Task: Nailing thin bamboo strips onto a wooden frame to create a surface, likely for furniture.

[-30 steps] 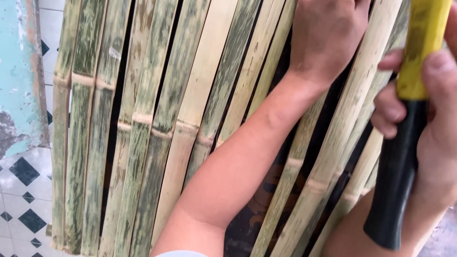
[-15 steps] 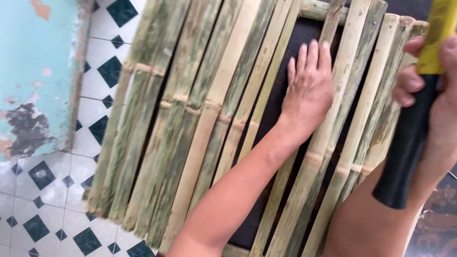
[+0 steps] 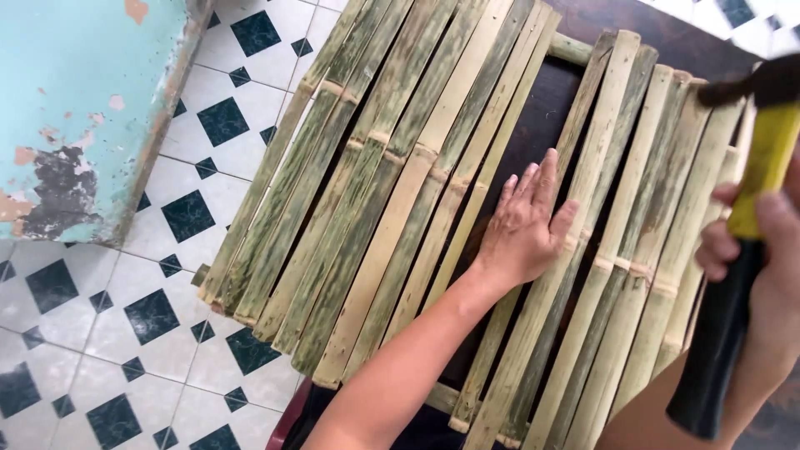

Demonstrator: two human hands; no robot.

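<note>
A panel of split bamboo slats [image 3: 392,175] lies across a dark frame over the tiled floor. My left hand [image 3: 527,223] rests flat, fingers spread, on the slats near the panel's middle, beside a dark gap between slats. My right hand [image 3: 762,250] at the right edge grips a hammer [image 3: 733,275] by its yellow and black handle, its dark head raised near the top right corner above the slats.
A white floor with dark diamond tiles [image 3: 125,333] runs along the left and bottom. A peeling turquoise wall [image 3: 75,108] stands at the top left. A dark surface [image 3: 533,125] shows under the slats.
The view has pulled back, so more of the panel and floor shows. My left hand now lies lower on the slats. The hammer's head has come into view at top right.
</note>
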